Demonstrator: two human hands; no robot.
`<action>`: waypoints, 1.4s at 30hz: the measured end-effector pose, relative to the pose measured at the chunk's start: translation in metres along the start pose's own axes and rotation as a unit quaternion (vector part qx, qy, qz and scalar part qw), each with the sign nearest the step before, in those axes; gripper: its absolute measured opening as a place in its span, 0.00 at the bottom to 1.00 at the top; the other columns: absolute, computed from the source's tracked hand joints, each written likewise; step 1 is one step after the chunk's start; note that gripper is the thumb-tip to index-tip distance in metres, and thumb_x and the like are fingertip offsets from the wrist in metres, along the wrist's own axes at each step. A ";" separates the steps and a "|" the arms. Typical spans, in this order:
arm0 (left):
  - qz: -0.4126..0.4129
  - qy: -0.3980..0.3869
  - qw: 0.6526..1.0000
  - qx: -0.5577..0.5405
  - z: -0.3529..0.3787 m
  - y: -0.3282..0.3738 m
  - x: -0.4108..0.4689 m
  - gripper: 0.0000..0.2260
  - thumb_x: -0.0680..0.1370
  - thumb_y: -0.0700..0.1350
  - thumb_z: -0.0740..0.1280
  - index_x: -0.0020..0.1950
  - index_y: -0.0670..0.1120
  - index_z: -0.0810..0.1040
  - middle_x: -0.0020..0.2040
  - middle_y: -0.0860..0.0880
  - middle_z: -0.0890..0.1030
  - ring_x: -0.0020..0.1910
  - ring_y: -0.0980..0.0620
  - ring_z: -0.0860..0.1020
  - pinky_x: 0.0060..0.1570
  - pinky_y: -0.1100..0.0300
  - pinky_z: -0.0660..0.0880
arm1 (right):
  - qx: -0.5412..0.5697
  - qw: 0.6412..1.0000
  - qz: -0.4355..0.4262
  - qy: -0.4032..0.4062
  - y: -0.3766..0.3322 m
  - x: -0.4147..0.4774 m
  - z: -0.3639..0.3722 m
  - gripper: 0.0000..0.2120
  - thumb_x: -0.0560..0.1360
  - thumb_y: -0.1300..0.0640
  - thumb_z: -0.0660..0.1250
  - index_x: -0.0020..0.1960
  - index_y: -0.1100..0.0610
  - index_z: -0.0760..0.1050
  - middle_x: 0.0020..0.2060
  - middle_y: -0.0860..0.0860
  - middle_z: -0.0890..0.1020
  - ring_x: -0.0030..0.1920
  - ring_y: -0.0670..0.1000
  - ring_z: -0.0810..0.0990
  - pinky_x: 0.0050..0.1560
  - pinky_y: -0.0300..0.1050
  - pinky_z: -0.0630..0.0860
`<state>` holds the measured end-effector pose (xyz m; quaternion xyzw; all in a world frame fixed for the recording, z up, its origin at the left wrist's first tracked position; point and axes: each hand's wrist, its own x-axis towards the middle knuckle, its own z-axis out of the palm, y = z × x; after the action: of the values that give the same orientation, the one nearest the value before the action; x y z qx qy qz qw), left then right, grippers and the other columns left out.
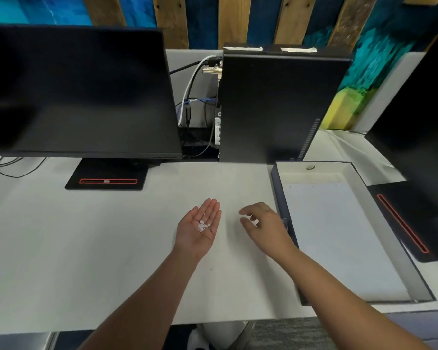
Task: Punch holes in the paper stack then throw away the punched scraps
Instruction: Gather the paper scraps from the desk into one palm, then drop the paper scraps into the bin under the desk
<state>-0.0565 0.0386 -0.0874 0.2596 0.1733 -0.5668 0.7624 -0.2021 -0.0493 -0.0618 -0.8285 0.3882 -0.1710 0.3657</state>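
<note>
Two hands are held above the tabletop, near its middle. Left hand is turned palm up, fingers straight and together; a small heap of white punched scraps is carried in the palm. Right hand is held just right of it, fingers loosely curled; a pale speck is seen by the thumb, but with the blur a pinch cannot be told. Paper stack is laid flat in an open box at right. Monitor and computer tower are stood at the far side.
</note>
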 end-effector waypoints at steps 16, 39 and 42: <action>-0.060 0.010 0.997 0.049 -0.013 -0.111 -0.056 0.17 0.80 0.42 0.60 0.42 0.34 0.85 0.44 0.41 0.85 0.41 0.46 0.85 0.42 0.54 0.83 | 0.141 0.982 0.037 -0.124 0.046 -0.120 -0.066 0.11 0.75 0.62 0.66 0.39 0.47 0.81 0.37 0.45 0.83 0.36 0.37 0.76 0.41 0.27 0.70; -0.389 -0.059 0.883 0.258 -0.023 -0.126 -0.054 0.16 0.79 0.42 0.60 0.43 0.34 0.84 0.45 0.39 0.84 0.42 0.44 0.85 0.41 0.54 0.83 | 0.000 0.907 0.368 -0.204 0.106 -0.223 0.060 0.08 0.73 0.59 0.63 0.49 0.51 0.78 0.42 0.44 0.77 0.45 0.45 0.76 0.39 0.28 0.67; -0.428 -0.060 0.858 0.278 -0.042 -0.124 -0.060 0.17 0.80 0.43 0.59 0.44 0.34 0.84 0.45 0.40 0.85 0.42 0.45 0.85 0.43 0.54 0.83 | 0.013 0.898 0.409 -0.164 0.101 -0.237 0.083 0.09 0.73 0.61 0.62 0.49 0.53 0.78 0.43 0.47 0.78 0.44 0.46 0.75 0.37 0.30 0.67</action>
<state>-0.1914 0.0825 -0.1128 0.3266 0.0568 -0.8762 0.3498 -0.3592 0.1284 -0.1918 -0.6083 0.6250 0.1265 0.4726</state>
